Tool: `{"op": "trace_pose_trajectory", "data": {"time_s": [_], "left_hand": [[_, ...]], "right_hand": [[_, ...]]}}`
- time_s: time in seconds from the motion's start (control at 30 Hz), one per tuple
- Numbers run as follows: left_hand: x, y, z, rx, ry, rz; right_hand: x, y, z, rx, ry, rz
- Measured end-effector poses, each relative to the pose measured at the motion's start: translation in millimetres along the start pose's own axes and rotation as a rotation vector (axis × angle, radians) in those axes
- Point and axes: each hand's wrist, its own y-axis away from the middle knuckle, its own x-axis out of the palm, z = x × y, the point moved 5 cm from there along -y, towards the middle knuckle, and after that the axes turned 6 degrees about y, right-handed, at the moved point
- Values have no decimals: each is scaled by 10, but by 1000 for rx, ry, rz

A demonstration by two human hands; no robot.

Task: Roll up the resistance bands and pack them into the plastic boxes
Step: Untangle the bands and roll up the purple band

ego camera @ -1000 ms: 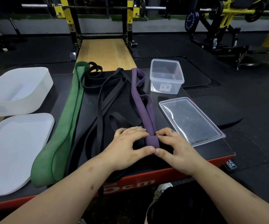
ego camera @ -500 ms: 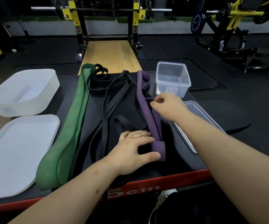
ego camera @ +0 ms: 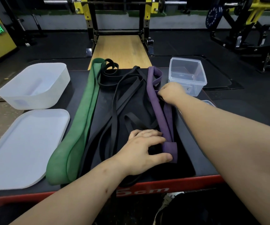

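A purple resistance band (ego camera: pixel 157 104) lies lengthwise on the black platform (ego camera: pixel 196 151), its near end folded over into a short flap. My left hand (ego camera: pixel 144 150) holds that folded end between thumb and fingers. My right hand (ego camera: pixel 171 93) reaches out to the band's middle and pinches it, beside the clear plastic box (ego camera: pixel 187 75). Left of the purple band lie tangled black bands (ego camera: pixel 123 101) and a wide green band (ego camera: pixel 85 114).
A frosted white box (ego camera: pixel 33 85) and its lid (ego camera: pixel 20 146) sit at the left. My right forearm hides most of a clear lid (ego camera: pixel 209 103) at the right. Behind the platform is a wooden lifting deck (ego camera: pixel 121 49) with a yellow rack.
My right hand left the folded near end and moved away along the purple band to its middle. My left hand stayed on the fold. The view shifted closer.
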Motion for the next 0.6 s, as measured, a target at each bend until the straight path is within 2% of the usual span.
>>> {"op": "trace_pose_trajectory", "data": {"time_s": [0.13, 0.2, 0.27, 0.37, 0.43, 0.5, 0.6], "left_hand": [[-2, -5, 3, 3, -9, 6], [0, -7, 7, 0, -3, 7], [-2, -6, 9, -2, -2, 5], [5, -3, 9, -6, -5, 3], [8, -1, 10, -9, -3, 5], [13, -2, 12, -5, -5, 7], [7, -7, 15, 3, -10, 2]], "right_hand": [[75, 74, -240, 277, -595, -19], [114, 99, -237, 284, -690, 26], [67, 96, -166, 203, -587, 32], [-47, 123, -66, 117, -475, -47], [-42, 97, -39, 92, -292, -60], [-21, 85, -10, 75, -127, -34], [-1, 139, 130, -9, -12, 23]]}}
